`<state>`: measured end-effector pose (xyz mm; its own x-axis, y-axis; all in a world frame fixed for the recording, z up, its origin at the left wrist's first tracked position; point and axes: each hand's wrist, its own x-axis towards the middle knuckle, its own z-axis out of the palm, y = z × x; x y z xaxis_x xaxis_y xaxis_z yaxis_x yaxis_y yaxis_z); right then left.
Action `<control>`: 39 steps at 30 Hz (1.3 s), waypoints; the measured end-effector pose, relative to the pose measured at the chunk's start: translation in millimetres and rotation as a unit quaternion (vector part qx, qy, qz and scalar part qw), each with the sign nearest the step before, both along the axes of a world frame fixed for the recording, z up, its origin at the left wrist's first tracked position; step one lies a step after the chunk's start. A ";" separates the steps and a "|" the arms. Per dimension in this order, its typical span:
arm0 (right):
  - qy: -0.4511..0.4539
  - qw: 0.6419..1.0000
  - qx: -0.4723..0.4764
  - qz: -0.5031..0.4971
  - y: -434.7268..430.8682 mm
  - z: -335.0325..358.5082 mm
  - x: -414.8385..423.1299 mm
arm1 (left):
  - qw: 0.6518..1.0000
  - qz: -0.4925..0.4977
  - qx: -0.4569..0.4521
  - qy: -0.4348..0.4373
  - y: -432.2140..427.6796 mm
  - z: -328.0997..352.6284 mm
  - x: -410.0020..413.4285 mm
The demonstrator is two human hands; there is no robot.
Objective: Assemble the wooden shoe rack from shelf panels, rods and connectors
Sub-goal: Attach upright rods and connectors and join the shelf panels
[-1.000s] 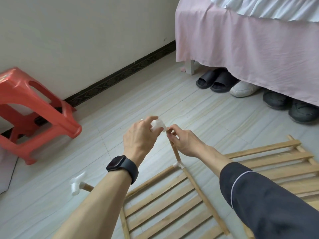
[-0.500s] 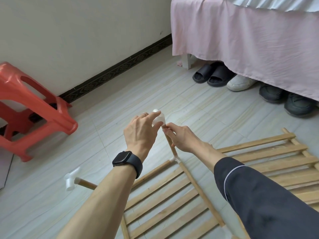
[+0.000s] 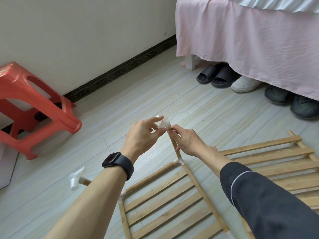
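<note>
Shoe rack (image 3: 205, 199): half-built and lying flat on the tiled floor (image 3: 138, 100) right below the arms. It's wooden rods joined at the corners around a slatted shelf panel (image 3: 164, 202).
Upright rod (image 3: 175, 149): sticks up, leaning a bit, out of the white corner connector (image 3: 178, 161) at the far corner of the frame.
Top connector (image 3: 164, 124): white plastic piece sitting on the top end of that rod.
Left hand (image 3: 143, 135): thumb and fingers pinch the top connector, index finger stretched out over it. Black smartwatch (image 3: 118, 163) on the wrist.
Right hand (image 3: 188, 142): fingertips pinch the rod just under the top connector. Arm is in a dark sleeve (image 3: 267, 204) with a thin white line.
Second rod (image 3: 85, 181): pokes out from behind the left forearm, with a white T connector (image 3: 75, 180) on its end.
Spare shelf panel (image 3: 276, 163): flat on the floor to the right of the frame. Can't tell if the two overlap.
Red plastic stool (image 3: 34, 104): over by the wall on the left, well apart from the rack.
Bed (image 3: 250, 40): pink skirt, top right. Black slippers (image 3: 214, 77), a white sneaker (image 3: 245, 83) and dark shoes (image 3: 293, 102) are lined up under its edge.
</note>
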<state>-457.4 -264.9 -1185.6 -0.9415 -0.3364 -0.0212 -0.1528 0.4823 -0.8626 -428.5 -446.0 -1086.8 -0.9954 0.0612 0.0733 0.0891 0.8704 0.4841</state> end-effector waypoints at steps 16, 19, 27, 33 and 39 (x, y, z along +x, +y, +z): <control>0.062 0.994 0.093 -0.019 -5.2 -5.5 5.5 | 0.993 -0.005 -0.115 -0.003 18.4 14.1 -11.4; 0.060 0.993 0.098 -0.016 -3.8 -3.2 7.0 | 0.997 0.034 -0.076 -0.001 22.8 6.9 -7.4; 0.060 0.993 0.106 -0.004 0.0 -5.9 4.2 | 0.997 0.071 -0.029 -0.004 32.4 -1.8 -7.2; 0.057 0.992 0.113 -0.015 0.9 -3.0 11.8 | 0.997 0.023 -0.069 -0.014 28.0 5.3 -5.5; 0.002 0.915 0.404 0.021 6.4 50.9 32.7 | 0.987 -0.047 -0.144 -0.053 26.6 21.4 29.7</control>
